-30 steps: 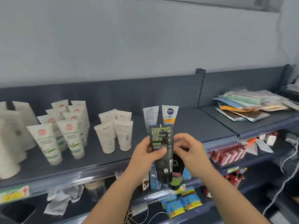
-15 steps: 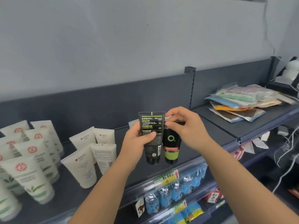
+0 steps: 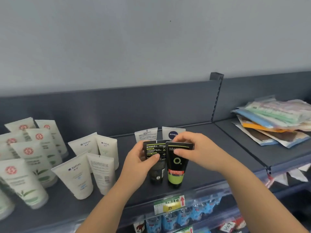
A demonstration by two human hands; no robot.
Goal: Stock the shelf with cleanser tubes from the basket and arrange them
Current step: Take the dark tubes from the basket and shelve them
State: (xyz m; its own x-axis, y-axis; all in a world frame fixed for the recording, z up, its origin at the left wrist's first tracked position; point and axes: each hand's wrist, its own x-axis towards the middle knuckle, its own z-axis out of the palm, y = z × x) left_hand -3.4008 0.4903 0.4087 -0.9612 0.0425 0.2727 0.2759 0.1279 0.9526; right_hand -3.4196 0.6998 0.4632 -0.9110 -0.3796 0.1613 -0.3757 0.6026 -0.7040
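Note:
Two black cleanser tubes stand cap-down side by side on the dark shelf. My left hand grips the left tube, whose back label faces me. My right hand pinches the top of the right tube, which has a green cap and a ring logo. Behind them stand a white tube and a Nivea tube. The basket is out of view.
White tubes stand in the shelf's middle, and green-leaf tubes with red seals fill the left. A pile of flat packets lies on the right shelf section. A yellow price label sits on the front rail, with blue packets hanging below.
Both hands carried the two black tubes up from the lower shelf level and set them cap-down on the shelf. The view has moved closer to the shelf.

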